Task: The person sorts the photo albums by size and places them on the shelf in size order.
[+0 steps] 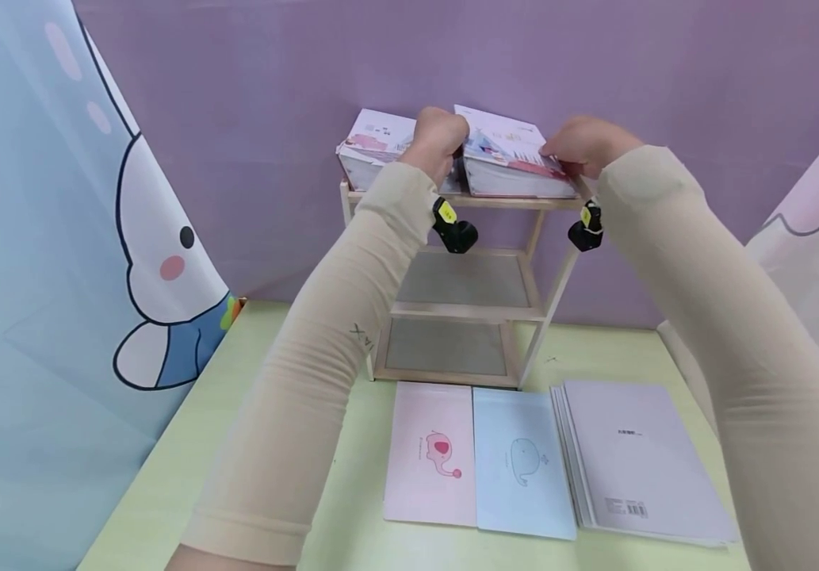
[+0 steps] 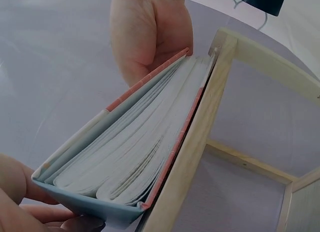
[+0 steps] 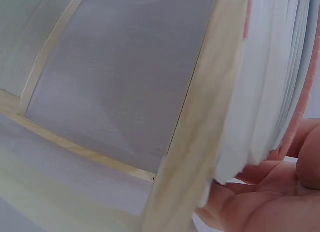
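Observation:
A thick hardcover book point(image 1: 512, 147) with a printed white cover lies tilted on the right part of the small wooden rack's top shelf point(image 1: 523, 204). My left hand point(image 1: 438, 141) grips its spine side; in the left wrist view, the fingers point(image 2: 22, 192) curl at the blue spine. At the opposite edge, my right hand point(image 1: 590, 144) holds the cover and page corner, thumb above and fingers beneath in the right wrist view. Its page block point(image 2: 125, 157) faces the left wrist camera. Another thick book point(image 1: 373, 147) lies to the left on that shelf, partly hidden by my left hand.
The rack has lower shelves, a middle one point(image 1: 462, 279) and a bottom one point(image 1: 446, 346). On the green table point(image 1: 188, 476) in front lie a pink notebook point(image 1: 426, 476), a blue notebook point(image 1: 516, 507) and a stack of grey-white notebooks point(image 1: 644, 468). A purple curtain point(image 1: 273, 119) hangs behind.

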A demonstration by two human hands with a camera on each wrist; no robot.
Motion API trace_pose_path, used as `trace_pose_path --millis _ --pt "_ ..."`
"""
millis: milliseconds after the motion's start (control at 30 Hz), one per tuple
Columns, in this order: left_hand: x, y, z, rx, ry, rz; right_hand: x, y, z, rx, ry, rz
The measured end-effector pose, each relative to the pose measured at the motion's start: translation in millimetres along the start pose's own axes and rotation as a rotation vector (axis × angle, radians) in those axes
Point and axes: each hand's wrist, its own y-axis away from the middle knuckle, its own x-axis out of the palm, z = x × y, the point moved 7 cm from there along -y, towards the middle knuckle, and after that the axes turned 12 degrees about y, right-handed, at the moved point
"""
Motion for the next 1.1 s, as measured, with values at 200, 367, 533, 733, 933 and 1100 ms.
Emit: trace_pose_path --millis 200,367,533,733,933,1100 --pt "2.7 -0.4 1.2 -0.003 0.014 0.004 -1.4 1.3 1.4 0.004 0.075 -0.015" --pt "0.8 0.1 3.1 -0.005 0.0 0.015 1.4 3.2 2.8 0.004 0.106 -0.021" --pt "-1.9 0.4 5.6 -0.019 -0.033 0.004 6.6 4.8 4.5 0.011 0.109 -0.017" --pt "-0.9 2.0 3.3 0.022 -0.08 0.029 7.4 7.6 6.9 0.002 0.155 -0.033" --pt "2.1 4.3 2.5 0.064 -0.167 0.061 7.0 8.8 7.9 -0.001 0.159 -0.051" --pt "1.9 6.0 -1.1 0.077 -0.196 0.063 5.3 10.9 7.9 0.006 0.15 -0.084"
